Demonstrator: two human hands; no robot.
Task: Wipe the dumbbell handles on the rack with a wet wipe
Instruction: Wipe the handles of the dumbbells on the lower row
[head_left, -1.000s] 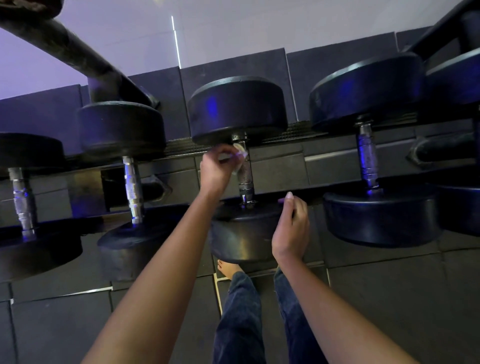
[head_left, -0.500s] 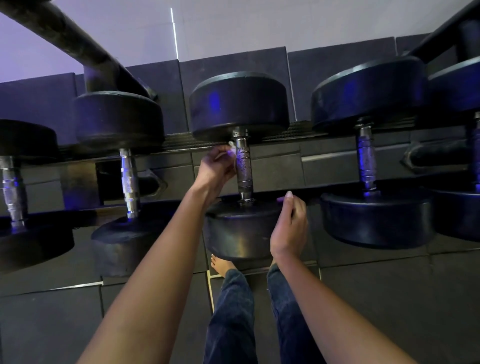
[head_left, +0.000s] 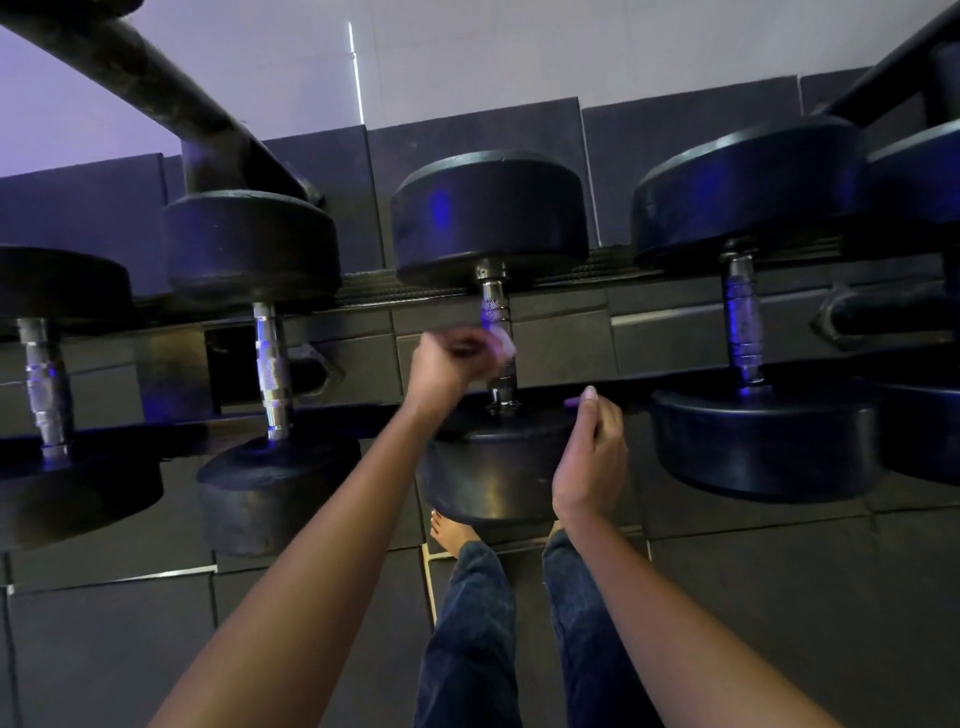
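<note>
i note the left hand (head_left: 457, 364), blurred by motion, curled tight around a pale wet wipe (head_left: 503, 347) and pressed to the left side of the knurled steel handle (head_left: 493, 306) of the middle dumbbell (head_left: 488, 218), on the lower part of that handle just beyond the near head (head_left: 488, 473). the right hand (head_left: 592, 457) lies against the right edge of that near head with the thumb raised and the fingers bent, and i cannot tell whether it grips or only rests there. this dumbbell lies across the black rack (head_left: 649, 318), handle running near to far, between a left neighbour dumbbell (head_left: 249, 244) and a right neighbour dumbbell (head_left: 743, 192).
</note>
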